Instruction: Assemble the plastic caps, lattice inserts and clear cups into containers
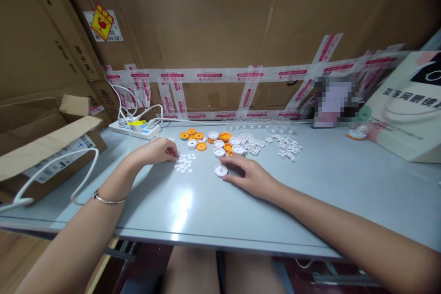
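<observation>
My right hand (pixel 253 177) has its thumb and fingers on the rim of a white round shallow cap (pixel 221 171), which lies on the table with its hollow side up. A small pale piece shows in the middle of that cap. To the left, my left hand (pixel 159 150) is closed, fingertips pinched at the edge of a group of small white discs (pixel 184 164); whatever is in the pinch is too small to make out. Behind both hands lie several orange round caps (pixel 201 146) and white round caps (pixel 219 152), some stacked. Small white openwork parts (pixel 250 141) are heaped right of them.
Clear plastic pieces (pixel 262 124) line the back of the table (pixel 275 229). A white power strip (pixel 136 131) with cables and an open cardboard box (pixel 51 147) stand left. On the right are a blurred-out phone-like object (pixel 332 103), an orange-and-white piece (pixel 357 132) and a printed box (pixel 406 110).
</observation>
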{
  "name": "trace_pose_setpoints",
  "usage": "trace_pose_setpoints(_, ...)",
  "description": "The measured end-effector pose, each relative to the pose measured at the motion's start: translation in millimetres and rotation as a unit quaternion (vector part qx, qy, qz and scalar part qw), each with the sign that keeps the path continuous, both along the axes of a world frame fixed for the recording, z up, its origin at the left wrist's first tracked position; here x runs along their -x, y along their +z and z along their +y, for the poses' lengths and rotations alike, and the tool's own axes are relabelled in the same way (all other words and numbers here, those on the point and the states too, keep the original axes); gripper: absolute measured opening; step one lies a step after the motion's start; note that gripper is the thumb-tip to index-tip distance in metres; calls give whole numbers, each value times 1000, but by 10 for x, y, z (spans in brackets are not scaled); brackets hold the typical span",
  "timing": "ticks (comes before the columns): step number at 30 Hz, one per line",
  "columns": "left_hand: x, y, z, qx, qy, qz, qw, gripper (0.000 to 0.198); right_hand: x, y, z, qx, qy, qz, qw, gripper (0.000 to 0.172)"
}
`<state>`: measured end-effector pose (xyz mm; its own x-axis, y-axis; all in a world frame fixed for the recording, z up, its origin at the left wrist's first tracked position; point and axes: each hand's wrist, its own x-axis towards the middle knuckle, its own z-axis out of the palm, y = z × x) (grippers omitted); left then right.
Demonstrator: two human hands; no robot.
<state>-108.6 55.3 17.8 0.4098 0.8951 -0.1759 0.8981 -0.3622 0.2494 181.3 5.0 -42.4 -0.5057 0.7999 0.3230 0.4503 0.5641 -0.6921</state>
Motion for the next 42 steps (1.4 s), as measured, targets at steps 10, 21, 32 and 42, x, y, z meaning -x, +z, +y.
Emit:
trace_pose_setpoints(10,-56,44,-70,-87,-8,26,996,20,39,26,-16,2,9,1,1000,32)
trace_pose_setpoints(21,-789,-259,-419,-240,-274,-154,919,18,55,-34,20,7,3,34,999,39)
trace_pose_setpoints(32,-789,-356,-400,-330,-305,-44,892,20,64,-36,27,5,13,29,999,39)
trace_pose_setpoints(42,-775,-268,-433,-251,-283,-124,917,19,62,-33,20,-6,12,27,1000,36)
